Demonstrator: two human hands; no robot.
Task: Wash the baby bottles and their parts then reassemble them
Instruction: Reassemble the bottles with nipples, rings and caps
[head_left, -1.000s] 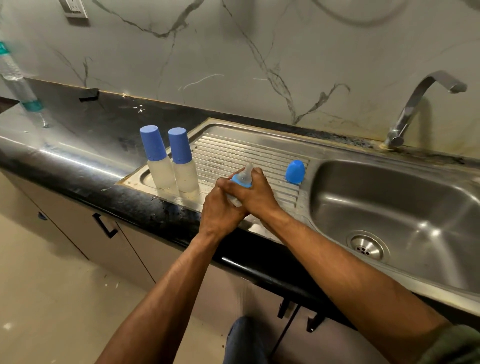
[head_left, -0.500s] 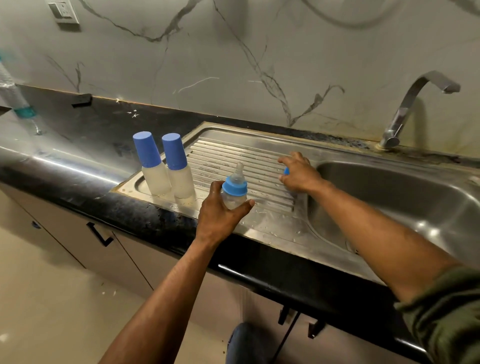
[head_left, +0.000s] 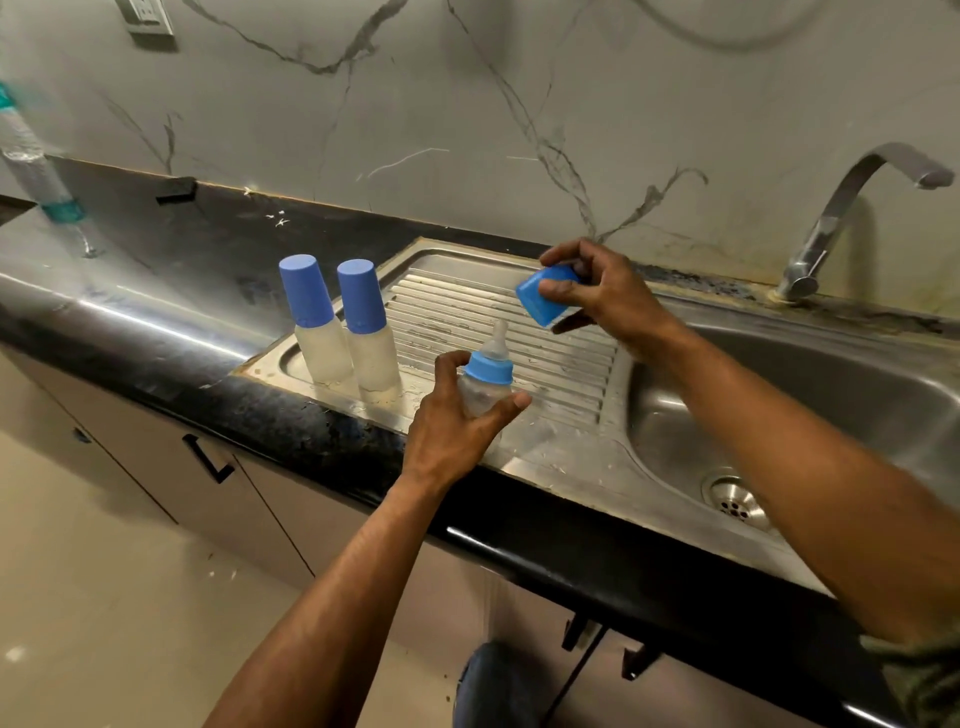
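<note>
Fingers (head_left: 563, 286) of the right hand (head_left: 605, 296) pinch the blue cap (head_left: 540, 304) above the baby bottle (head_left: 480, 397), which the left hand (head_left: 452, 423) grips round its body (light, probably wet and slippery, best held below its collar).

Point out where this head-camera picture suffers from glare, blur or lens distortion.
Head view: a bright streak of glare runs along the black countertop edge; the clear bottle with teal bands at the far left is smeared by blur; the wide-angle lens bows the counter line and leans the two capped bottles outward; the hand-held bottle and blue cap stay reasonably sharp.
</note>
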